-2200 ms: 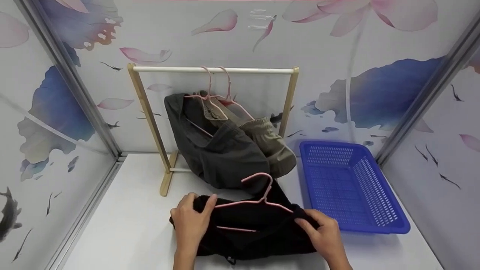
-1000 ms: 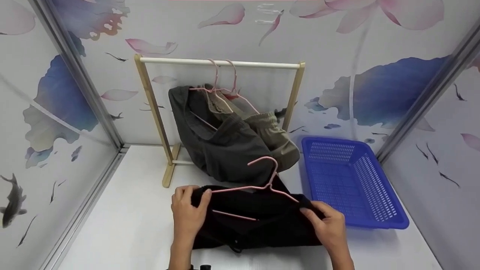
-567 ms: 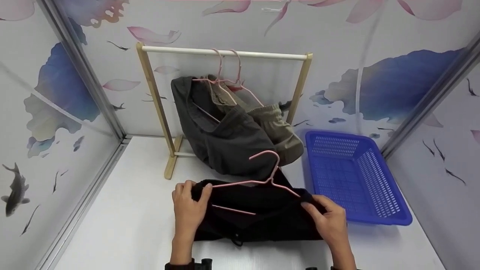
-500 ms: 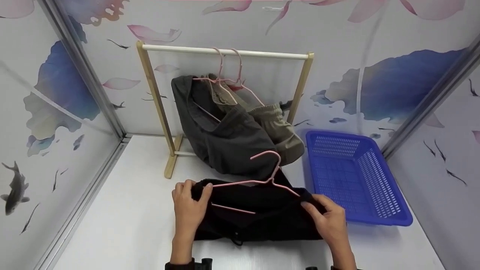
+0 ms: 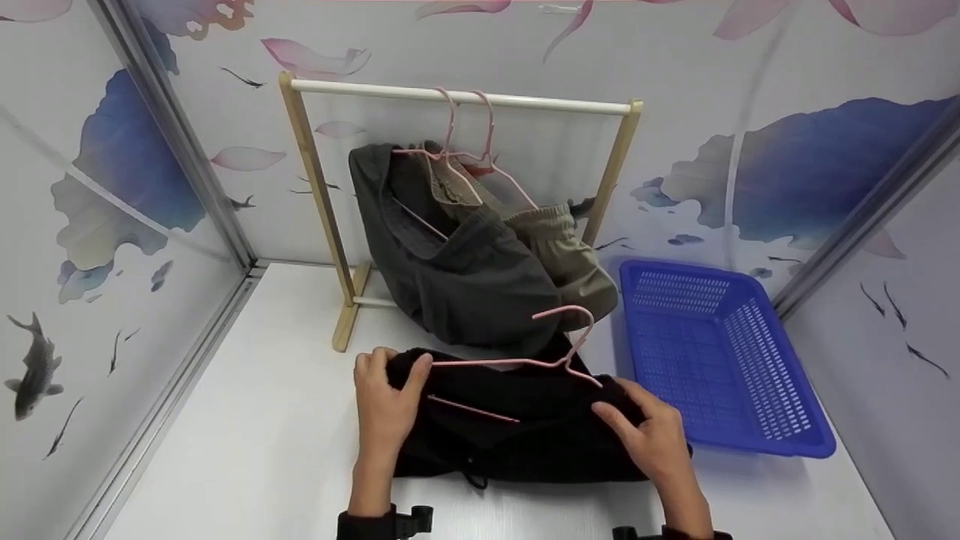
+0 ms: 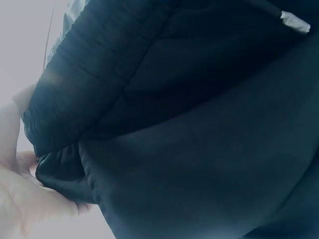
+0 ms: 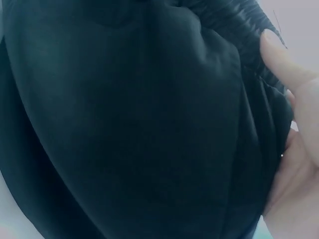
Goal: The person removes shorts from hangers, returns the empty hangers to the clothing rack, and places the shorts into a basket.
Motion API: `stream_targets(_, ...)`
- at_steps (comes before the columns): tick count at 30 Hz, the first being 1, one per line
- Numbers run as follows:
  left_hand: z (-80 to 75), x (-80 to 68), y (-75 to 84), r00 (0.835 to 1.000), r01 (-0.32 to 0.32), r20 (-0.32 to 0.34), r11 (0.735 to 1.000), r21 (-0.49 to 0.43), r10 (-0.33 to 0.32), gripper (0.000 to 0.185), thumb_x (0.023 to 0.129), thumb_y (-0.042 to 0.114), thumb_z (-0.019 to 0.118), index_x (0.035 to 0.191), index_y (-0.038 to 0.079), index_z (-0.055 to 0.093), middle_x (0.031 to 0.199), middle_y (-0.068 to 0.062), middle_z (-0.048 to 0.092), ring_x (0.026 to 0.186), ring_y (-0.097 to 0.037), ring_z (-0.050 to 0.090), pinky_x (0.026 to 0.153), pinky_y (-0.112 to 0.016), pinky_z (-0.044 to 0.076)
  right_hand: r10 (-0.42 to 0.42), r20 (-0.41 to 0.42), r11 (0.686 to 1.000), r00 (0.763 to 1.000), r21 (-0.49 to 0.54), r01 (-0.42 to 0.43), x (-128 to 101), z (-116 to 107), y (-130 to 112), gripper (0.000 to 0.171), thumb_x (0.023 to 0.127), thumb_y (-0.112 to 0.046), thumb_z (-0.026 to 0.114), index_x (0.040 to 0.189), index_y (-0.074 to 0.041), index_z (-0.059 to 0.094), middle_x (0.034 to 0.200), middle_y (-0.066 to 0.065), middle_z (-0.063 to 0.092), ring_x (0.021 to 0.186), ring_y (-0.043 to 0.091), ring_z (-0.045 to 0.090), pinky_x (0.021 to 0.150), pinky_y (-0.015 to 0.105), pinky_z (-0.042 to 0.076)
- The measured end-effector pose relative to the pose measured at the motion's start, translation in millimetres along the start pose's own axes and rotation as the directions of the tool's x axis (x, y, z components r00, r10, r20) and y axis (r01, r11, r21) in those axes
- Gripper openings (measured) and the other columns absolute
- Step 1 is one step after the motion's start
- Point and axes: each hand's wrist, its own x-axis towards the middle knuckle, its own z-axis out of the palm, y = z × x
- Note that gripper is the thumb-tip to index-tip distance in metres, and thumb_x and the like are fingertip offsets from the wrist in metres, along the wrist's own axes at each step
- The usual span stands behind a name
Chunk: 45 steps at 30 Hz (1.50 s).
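Note:
Black drawstring pants lie across the table in front of me, waistband towards the rack. A pink hanger sits inside the waist opening, its hook standing up and tipped right; both its ends are hidden by cloth and hands. My left hand grips the left side of the waistband at the hanger's end, thumb in front. On the right side, my right hand holds the waistband between thumb and fingers. In the wrist views, gathered elastic shows beside the left hand and under the right thumb.
Behind the pants stands a small wooden rack with a white rail. Grey pants and khaki shorts hang there on pink hangers. A blue basket stands at the right. Printed panels enclose the table.
The hanger's hook has shifted right relative to the waistband. My right hand has moved slightly inward, and its thumb sits looser on the cloth. The left hand keeps its hold.

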Motion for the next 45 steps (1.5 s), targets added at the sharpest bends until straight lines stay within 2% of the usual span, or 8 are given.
stream_targets(4, 1.6, 1.8, 1.2, 0.998, -0.056, -0.038, 0.998, -0.030, 0.055, 0.027, 0.096, 0.028, 0.074, 0.105, 0.004, 0.064, 0.100, -0.011, 0.046, 0.085, -0.021, 0.046, 0.080, -0.040, 0.042, 0.096, -0.055, 0.993, 0.994, 0.075, -0.092, -2, 4, 2, 0.019, 0.078, -0.002, 0.087, 0.094, -0.007, 0.079, 0.087, 0.001, 0.077, 0.077, 0.004, 0.068, 0.073, 0.010, 0.047)
stream_targets(9, 1.8, 4.4, 0.7, 0.995, -0.086, -0.059, 0.996, -0.027, 0.084, 0.023, 0.100, 0.024, 0.069, 0.107, 0.003, 0.068, 0.103, -0.013, 0.051, 0.092, -0.024, 0.051, 0.084, -0.044, 0.045, 0.159, -0.107, 0.981, 0.982, 0.127, -0.145, -6, 5, 2, 0.015, 0.077, 0.001, 0.087, 0.081, -0.009, 0.076, 0.075, -0.005, 0.071, 0.065, 0.003, 0.060, 0.064, 0.014, 0.045)
stream_targets(15, -1.2, 4.6, -2.6, 0.991, -0.079, -0.105, 0.997, 0.020, 0.081, 0.021, 0.103, 0.021, 0.064, 0.107, 0.001, 0.069, 0.105, -0.017, 0.055, 0.097, -0.031, 0.057, 0.087, -0.050, 0.047, 0.166, -0.129, 0.975, 0.978, 0.167, -0.144, -7, 7, -3, 0.015, 0.077, 0.004, 0.087, 0.081, -0.006, 0.077, 0.076, -0.003, 0.071, 0.065, 0.002, 0.060, 0.064, 0.013, 0.046)
stream_targets(23, -4.2, 5.1, -3.2, 0.988, -0.037, -0.148, 0.999, 0.008, 0.038, 0.022, 0.104, 0.020, 0.061, 0.107, 0.000, 0.070, 0.103, -0.019, 0.061, 0.099, -0.036, 0.061, 0.091, -0.054, 0.048, 0.227, -0.132, 0.962, 0.965, 0.187, -0.201, -8, 8, -5, 0.014, 0.078, 0.004, 0.086, 0.085, -0.006, 0.079, 0.079, -0.004, 0.073, 0.069, 0.000, 0.061, 0.066, 0.012, 0.046)
stream_targets(28, -6.7, 5.0, -2.2, 0.986, 0.004, -0.166, 1.000, -0.027, -0.008, 0.023, 0.105, 0.019, 0.060, 0.107, 0.000, 0.071, 0.103, -0.019, 0.064, 0.101, -0.036, 0.063, 0.093, -0.053, 0.048, 0.259, -0.121, 0.955, 0.958, 0.177, -0.236, -7, 8, -5, 0.012, 0.080, 0.003, 0.084, 0.088, -0.004, 0.079, 0.082, -0.003, 0.074, 0.071, 0.000, 0.061, 0.068, 0.011, 0.046)
stream_targets(34, -12.5, 4.4, 0.0, 0.978, 0.110, -0.163, 0.988, -0.112, -0.128, 0.021, 0.105, 0.018, 0.060, 0.106, 0.001, 0.071, 0.104, -0.016, 0.067, 0.098, -0.029, 0.063, 0.089, -0.045, 0.048, 0.282, -0.118, 0.948, 0.952, 0.190, -0.257, -6, 7, -7, 0.011, 0.080, 0.003, 0.085, 0.088, -0.003, 0.079, 0.081, -0.008, 0.073, 0.071, 0.000, 0.061, 0.068, 0.011, 0.046)
stream_targets(39, -15.9, 7.7, 3.8, 0.967, 0.193, -0.128, 0.959, -0.210, -0.222, 0.023, 0.107, 0.020, 0.059, 0.107, 0.002, 0.072, 0.107, -0.014, 0.069, 0.093, -0.022, 0.060, 0.083, -0.035, 0.047, 0.292, -0.132, 0.944, 0.947, 0.201, -0.263, -3, 7, -9, 0.009, 0.081, 0.001, 0.085, 0.086, -0.003, 0.079, 0.079, -0.011, 0.072, 0.069, 0.001, 0.061, 0.067, 0.012, 0.046)
stream_targets(45, -18.0, 9.1, 2.8, 0.954, 0.251, -0.076, 0.913, -0.321, -0.289, 0.025, 0.108, 0.021, 0.056, 0.108, 0.000, 0.070, 0.108, -0.015, 0.067, 0.100, -0.021, 0.056, 0.090, -0.034, 0.043, 0.285, -0.133, 0.946, 0.949, 0.201, -0.256, -1, 7, -10, 0.009, 0.082, 0.003, 0.084, 0.087, -0.002, 0.079, 0.078, -0.011, 0.071, 0.068, 0.000, 0.061, 0.066, 0.012, 0.046)
